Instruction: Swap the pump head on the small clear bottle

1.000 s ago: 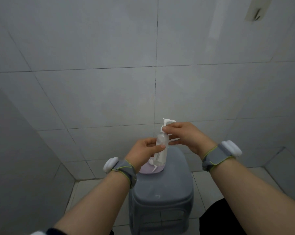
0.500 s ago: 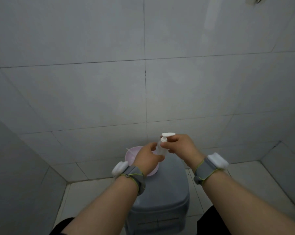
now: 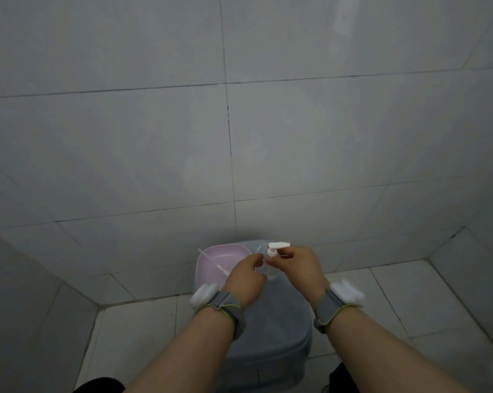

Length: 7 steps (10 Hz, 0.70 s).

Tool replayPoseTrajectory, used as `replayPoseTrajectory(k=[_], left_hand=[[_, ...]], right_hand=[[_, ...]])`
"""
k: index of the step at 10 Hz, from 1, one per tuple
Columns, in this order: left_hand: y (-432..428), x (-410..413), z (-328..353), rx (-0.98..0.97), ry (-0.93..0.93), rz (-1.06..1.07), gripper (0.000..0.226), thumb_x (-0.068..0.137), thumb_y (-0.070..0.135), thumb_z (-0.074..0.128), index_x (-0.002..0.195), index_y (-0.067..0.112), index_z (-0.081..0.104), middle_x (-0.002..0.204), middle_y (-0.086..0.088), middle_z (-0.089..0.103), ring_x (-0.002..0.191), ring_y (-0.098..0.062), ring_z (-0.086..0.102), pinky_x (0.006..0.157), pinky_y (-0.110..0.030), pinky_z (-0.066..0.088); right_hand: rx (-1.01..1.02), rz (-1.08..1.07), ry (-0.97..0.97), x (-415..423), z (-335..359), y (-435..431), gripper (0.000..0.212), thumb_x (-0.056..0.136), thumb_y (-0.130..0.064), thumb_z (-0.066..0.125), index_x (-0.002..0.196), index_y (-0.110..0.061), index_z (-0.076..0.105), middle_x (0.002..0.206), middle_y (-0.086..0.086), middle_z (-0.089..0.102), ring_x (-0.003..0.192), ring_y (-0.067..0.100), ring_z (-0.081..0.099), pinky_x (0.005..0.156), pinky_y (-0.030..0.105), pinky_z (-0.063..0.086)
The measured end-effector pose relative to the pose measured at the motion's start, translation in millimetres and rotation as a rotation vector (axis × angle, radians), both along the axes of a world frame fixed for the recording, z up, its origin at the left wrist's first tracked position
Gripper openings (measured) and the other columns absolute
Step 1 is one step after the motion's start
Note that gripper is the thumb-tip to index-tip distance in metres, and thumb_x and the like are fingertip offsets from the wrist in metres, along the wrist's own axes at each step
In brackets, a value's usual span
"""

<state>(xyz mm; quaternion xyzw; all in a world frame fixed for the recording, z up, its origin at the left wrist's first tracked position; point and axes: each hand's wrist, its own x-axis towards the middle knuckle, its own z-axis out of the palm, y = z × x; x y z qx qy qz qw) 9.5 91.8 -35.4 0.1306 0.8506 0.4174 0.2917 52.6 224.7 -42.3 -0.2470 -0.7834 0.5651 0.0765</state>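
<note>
The small clear bottle [image 3: 269, 270] is held low over the grey stool [image 3: 270, 330], between both hands. My left hand [image 3: 243, 280] wraps around its body from the left. My right hand [image 3: 299, 268] pinches the neck just under the white pump head [image 3: 278, 246], whose flat spout points right. A second pump piece with a long thin tube [image 3: 212, 263] lies in the pink bowl [image 3: 211, 275]. The bottle's lower part is mostly hidden by my fingers.
The pink bowl sits at the back left of the grey stool's top. Grey tiled walls close in ahead and on both sides, and pale floor tiles [image 3: 395, 302] surround the stool. Both wrists carry grey straps with white devices.
The view has tilted and the hands have sunk lower in frame, bringing the bottle down toward the stool top. The bowl with the loose pump tube has come into view.
</note>
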Motion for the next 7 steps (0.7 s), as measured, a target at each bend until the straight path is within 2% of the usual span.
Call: replayPoseTrajectory(k=[3,4,5,6,7], left_hand=[[4,0,-4,-0.004,-0.005,-0.048,0.057,0.088,0.005,0.05,0.143,0.012,0.038,0.148,-0.008,0.043,0.136,-0.022,0.039,0.112,-0.03,0.03],[4,2,-3,0.026,0.018,-0.048,0.052,0.089,0.004,0.051,0.14,0.012,0.043,0.144,-0.008,0.048,0.128,-0.015,0.045,0.097,-0.016,0.032],[4,2,-4,0.021,0.016,-0.053,0.052,0.09,0.005,0.051,0.141,0.01,0.042,0.145,-0.009,0.046,0.129,-0.016,0.044,0.1,-0.019,0.033],[3,5,0,0.012,-0.006,-0.069,0.055,0.091,0.009,0.052,0.144,0.01,0.036,0.15,-0.01,0.041,0.137,-0.023,0.038,0.108,-0.026,0.03],[3,8,3,0.037,-0.035,-0.053,0.061,0.089,0.009,0.056,0.145,0.011,0.033,0.15,-0.01,0.04,0.136,-0.024,0.04,0.106,-0.025,0.033]], right_hand=[[0.012,-0.044,-0.022,-2,-13,1,0.03,0.075,-0.017,0.08,0.104,-0.014,0.076,0.092,0.009,0.077,0.091,0.022,0.072,0.088,0.046,0.054],[-0.012,-0.036,-0.021,-3,-13,2,0.033,0.075,-0.017,0.08,0.107,-0.014,0.075,0.093,0.008,0.077,0.092,0.021,0.072,0.089,0.045,0.054],[-0.009,-0.029,-0.035,-4,-15,2,0.032,0.076,-0.017,0.079,0.107,-0.014,0.074,0.094,0.009,0.077,0.091,0.022,0.072,0.089,0.046,0.054],[0.02,-0.021,-0.043,-2,-17,1,0.033,0.075,-0.02,0.08,0.107,-0.013,0.074,0.097,0.009,0.076,0.093,0.024,0.071,0.088,0.045,0.054],[0.037,-0.03,-0.063,-1,-16,-1,0.04,0.074,-0.021,0.08,0.112,-0.013,0.07,0.105,0.008,0.073,0.096,0.021,0.067,0.089,0.04,0.053]])
